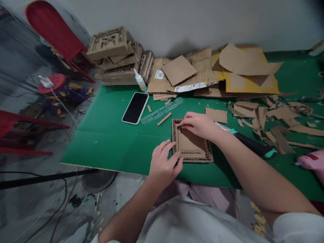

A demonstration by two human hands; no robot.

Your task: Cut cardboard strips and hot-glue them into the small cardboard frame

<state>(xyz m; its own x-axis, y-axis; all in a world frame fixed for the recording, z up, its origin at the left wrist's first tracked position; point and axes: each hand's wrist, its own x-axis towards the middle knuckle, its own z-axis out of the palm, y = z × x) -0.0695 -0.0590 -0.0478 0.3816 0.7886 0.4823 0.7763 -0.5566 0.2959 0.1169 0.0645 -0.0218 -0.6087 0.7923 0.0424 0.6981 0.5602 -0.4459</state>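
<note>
A square cardboard tray (pixel 193 140) with raised corrugated edges lies flat in front of me. Inside, a narrow cardboard strip (pixel 179 140) runs along its left wall, and another short strip (pixel 191 151) runs near the bottom wall. My right hand (pixel 198 125) reaches across from the right, its bent fingertips closed on the upper end of the left strip. At the lower left corner, my left hand (pixel 165 162) touches the tray and the strip's lower end with its fingers apart. The palms hide part of each grip.
On the green table (pixel 108 135) lie a phone (pixel 135 108), a clear ruler (pixel 163 111), a glue bottle (pixel 140 80) and a utility knife (pixel 253 143). Cardboard scraps (pixel 280 118) cover the right side. Stacked cardboard pieces (pixel 113 57) and flattened cardboard (pixel 202 67) stand along the wall.
</note>
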